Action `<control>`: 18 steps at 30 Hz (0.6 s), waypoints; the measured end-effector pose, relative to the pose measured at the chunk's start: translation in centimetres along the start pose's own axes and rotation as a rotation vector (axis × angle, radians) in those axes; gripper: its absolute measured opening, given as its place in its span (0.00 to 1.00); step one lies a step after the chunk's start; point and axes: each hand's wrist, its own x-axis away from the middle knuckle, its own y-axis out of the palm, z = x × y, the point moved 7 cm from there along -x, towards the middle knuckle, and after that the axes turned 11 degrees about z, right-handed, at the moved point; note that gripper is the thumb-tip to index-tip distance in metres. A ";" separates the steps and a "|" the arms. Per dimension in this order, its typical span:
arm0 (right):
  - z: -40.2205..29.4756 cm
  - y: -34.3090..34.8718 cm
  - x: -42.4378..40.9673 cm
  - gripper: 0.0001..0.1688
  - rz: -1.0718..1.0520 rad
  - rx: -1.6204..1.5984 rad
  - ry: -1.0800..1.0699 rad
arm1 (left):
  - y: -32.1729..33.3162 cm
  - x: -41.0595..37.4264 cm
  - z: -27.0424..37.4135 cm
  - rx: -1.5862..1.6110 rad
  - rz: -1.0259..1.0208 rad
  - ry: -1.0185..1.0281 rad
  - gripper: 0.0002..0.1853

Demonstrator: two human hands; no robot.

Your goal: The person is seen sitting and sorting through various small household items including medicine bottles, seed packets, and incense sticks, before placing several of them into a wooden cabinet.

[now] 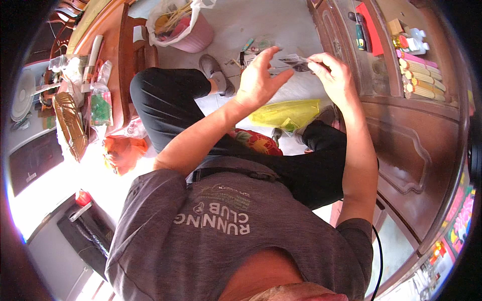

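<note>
My left hand (258,77) is raised over the floor with its fingers apart and nothing between them. Pinched between the thumb and fingers of my right hand (331,73) is a small clear plastic packet (295,60) with something dark in it; the contents are too small to tell. The packet points towards my left hand but does not touch it. Beneath and beyond my left hand, small dark parts (235,62), a teal-coloured tool or marker (247,44) and a clear round plastic piece (262,42) lie on the grey floor.
A pink waste bin (196,35) with a white liner stands at the upper left. A yellow plastic bag (284,112) lies between my feet. Dark wooden cabinets (399,150) rise on the right, one shelf holding a screwdriver (360,35) and bundled sticks (421,79). A wooden table (116,75) bears packages at the left.
</note>
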 end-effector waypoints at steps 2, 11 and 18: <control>-0.3 -0.3 0.6 0.10 -0.016 -0.085 0.012 | 0.8 0.8 -1.6 0.217 -0.061 -0.087 0.40; -0.8 0.2 2.5 0.10 -0.046 -0.314 0.142 | 1.9 2.8 0.9 1.061 -0.369 -0.422 0.11; -3.4 0.3 1.7 0.09 -0.036 -0.292 0.068 | -1.6 2.5 0.6 0.912 -0.230 -0.251 0.17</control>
